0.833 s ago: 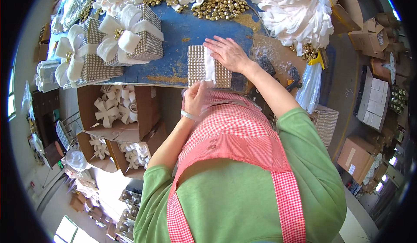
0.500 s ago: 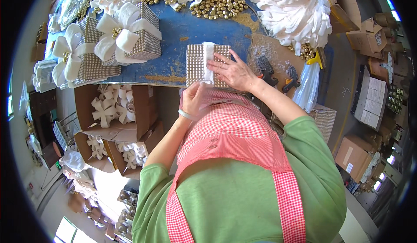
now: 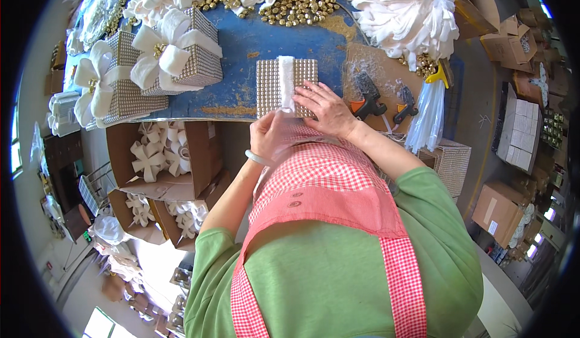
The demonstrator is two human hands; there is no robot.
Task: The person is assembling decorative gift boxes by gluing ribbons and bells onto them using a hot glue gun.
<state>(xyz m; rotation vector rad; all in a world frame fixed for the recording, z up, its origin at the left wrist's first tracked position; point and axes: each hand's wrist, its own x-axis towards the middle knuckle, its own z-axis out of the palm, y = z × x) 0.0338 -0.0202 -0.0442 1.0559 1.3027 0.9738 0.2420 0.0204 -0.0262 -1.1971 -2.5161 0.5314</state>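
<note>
Left hand (image 3: 264,135): fingers pinching the white ribbon (image 3: 286,75)
Right hand (image 3: 331,113): fingers spread, resting on the beaded box (image 3: 267,84)

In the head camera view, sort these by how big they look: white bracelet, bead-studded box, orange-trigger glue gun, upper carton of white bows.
1. Upper carton
2. Bead-studded box
3. Orange-trigger glue gun
4. White bracelet, clearly smallest
</note>
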